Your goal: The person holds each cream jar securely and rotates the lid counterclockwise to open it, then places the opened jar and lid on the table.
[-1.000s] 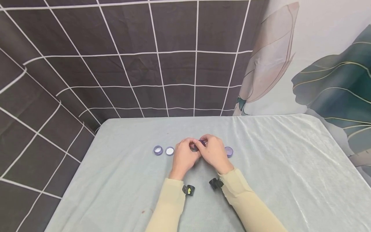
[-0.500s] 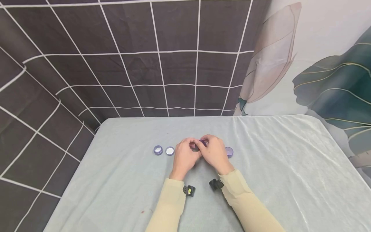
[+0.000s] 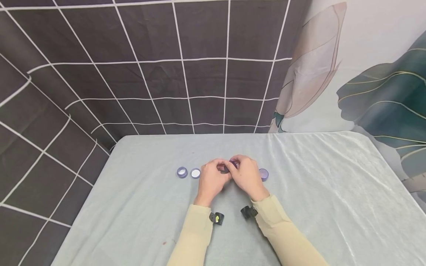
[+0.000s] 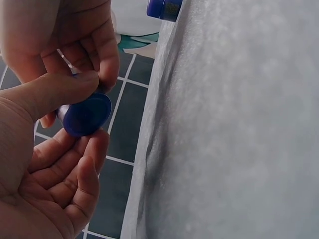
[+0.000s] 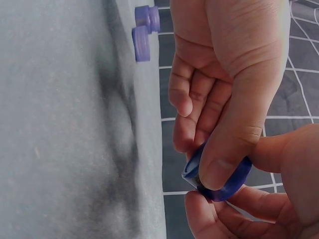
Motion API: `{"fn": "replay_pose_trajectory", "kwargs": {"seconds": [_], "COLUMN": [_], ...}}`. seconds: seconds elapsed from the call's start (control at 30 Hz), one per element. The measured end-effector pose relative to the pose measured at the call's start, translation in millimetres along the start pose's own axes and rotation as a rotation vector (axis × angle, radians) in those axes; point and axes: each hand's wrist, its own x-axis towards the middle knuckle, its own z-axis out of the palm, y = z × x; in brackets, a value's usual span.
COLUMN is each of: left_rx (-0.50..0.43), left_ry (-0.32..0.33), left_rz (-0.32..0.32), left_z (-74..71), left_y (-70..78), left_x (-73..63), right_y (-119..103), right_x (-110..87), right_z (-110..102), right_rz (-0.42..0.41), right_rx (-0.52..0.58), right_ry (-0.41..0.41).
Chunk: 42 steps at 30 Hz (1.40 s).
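Observation:
A small purple-blue round jar [image 4: 89, 115] is held up between my two hands, its round base turned toward the left wrist camera. My left hand [image 3: 213, 179] pinches it with thumb and fingertips. From the other side my right hand [image 3: 247, 177] grips it too, its thumb lying across the jar in the right wrist view, where an edge like a rim or seam [image 5: 192, 172] shows. Fingers cover much of the jar in the head view. Left of my hands on the table are an open purple jar [image 3: 182, 172] and a round lid [image 3: 195, 173] with a white inside.
Another purple jar [image 3: 264, 174] stands just right of my right hand, partly hidden by it. A pale grey-blue velvety cloth [image 3: 319, 192] covers the table. Behind hang a dark curtain [image 3: 199, 79] with white grid lines and a leaf-patterned one [image 3: 376, 85].
Both hands stay at nearly the same place with the jar between them. Only a very slight shift of fingers and view shows.

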Motion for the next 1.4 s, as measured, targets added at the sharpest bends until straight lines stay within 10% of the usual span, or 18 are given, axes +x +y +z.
{"fn": "replay_pose_trajectory", "kwargs": {"seconds": [1.4], "left_rx": [-0.064], "left_ry": [-0.032], "left_rz": [0.023], "left_z": [-3.1], "left_y": [-5.0], "left_x": [-1.8], "right_y": [6.7], "right_x": [-0.4], "right_z": [-4.9], "right_rz": [-0.079], "right_rx": [-0.006], "right_ry": [-0.115]}}
